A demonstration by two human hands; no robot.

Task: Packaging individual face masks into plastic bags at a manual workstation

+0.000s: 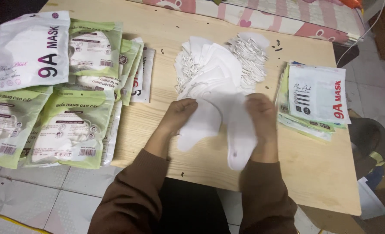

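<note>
White folded fabric face masks (214,117) lie heaped mid-table on the pale wooden tabletop (166,39), elastic loops tangled behind. Glossy green and white flat packets (71,125) stack left, a smaller stack (315,97) right. Left hand (179,113) and right hand (261,115) each pinch soft masks, fingers closed.

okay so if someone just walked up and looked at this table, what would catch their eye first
Probably the fan of loose white masks at the middle of the wooden table, where the left hand and right hand each grip a few. Next, the filled green and white mask packets piled at the left, and a thinner stack of packets at the right.
</note>
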